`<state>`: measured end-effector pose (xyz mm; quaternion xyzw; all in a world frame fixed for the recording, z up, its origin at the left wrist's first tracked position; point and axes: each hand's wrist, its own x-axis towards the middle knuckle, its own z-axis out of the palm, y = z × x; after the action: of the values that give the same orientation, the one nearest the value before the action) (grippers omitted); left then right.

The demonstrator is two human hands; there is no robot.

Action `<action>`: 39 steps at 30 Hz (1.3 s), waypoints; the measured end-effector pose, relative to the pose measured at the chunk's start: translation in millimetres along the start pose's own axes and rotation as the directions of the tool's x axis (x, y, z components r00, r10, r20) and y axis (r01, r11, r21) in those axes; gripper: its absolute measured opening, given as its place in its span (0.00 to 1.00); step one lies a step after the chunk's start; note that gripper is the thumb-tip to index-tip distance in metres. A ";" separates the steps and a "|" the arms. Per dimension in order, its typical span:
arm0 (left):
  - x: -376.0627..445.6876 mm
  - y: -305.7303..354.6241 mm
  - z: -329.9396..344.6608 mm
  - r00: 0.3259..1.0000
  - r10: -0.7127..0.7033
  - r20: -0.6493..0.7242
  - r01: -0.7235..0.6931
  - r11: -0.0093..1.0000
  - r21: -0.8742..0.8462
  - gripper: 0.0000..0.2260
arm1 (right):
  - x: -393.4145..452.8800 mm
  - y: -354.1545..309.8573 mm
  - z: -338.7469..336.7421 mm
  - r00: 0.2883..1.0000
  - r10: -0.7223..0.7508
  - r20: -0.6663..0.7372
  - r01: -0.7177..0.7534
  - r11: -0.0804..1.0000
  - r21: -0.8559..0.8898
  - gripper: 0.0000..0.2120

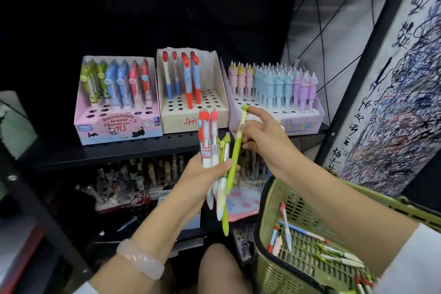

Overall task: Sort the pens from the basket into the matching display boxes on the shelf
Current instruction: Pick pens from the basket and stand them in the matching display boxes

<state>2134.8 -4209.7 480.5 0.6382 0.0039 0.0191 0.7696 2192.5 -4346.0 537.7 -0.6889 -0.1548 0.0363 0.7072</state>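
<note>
At frame centre, the left hand [210, 169] grips a bunch of pens [213, 150]; the right hand [260, 136] pinches a long lime-green pen [235, 157], forefinger extended.

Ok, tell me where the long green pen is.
Centre of the head view: the long green pen is pinched by the right hand beside the bundle in the left hand, below the unicorn box.

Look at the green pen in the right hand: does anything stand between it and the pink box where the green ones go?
Partly. The green pen, pinched by the right hand, is also against the bundle of pens in the left hand. Once lifted free, nothing visible blocks the way to the pink box, whose front holes are open.
</note>
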 end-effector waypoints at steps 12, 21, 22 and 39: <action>-3.3 9.0 -40.6 0.981 0.106 -0.162 -0.107 0.994 0.003 0.03 | 19.2 -9.5 34.4 0.994 -0.012 0.106 0.021 0.996 -0.083 0.05; 17.2 43.6 -82.6 0.938 0.171 -0.303 -0.193 0.980 -0.044 0.01 | 104.9 -65.0 33.1 0.856 -0.484 -0.181 0.358 0.809 -0.466 0.04; 21.9 48.4 -84.3 0.934 0.183 -0.308 -0.205 0.978 -0.039 0.01 | 116.6 -67.7 33.1 0.840 -0.504 -0.200 0.348 0.784 -0.514 0.04; 62.5 76.4 -90.8 0.949 0.176 -0.262 -0.191 0.981 -0.031 0.04 | 216.2 -42.1 58.2 0.943 -0.333 0.022 0.202 0.517 -0.832 0.10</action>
<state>2192.7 -4104.3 539.9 0.6060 0.0440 0.1736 0.7750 2375.3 -4234.7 615.9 -0.9068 -0.2077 -0.1979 0.3090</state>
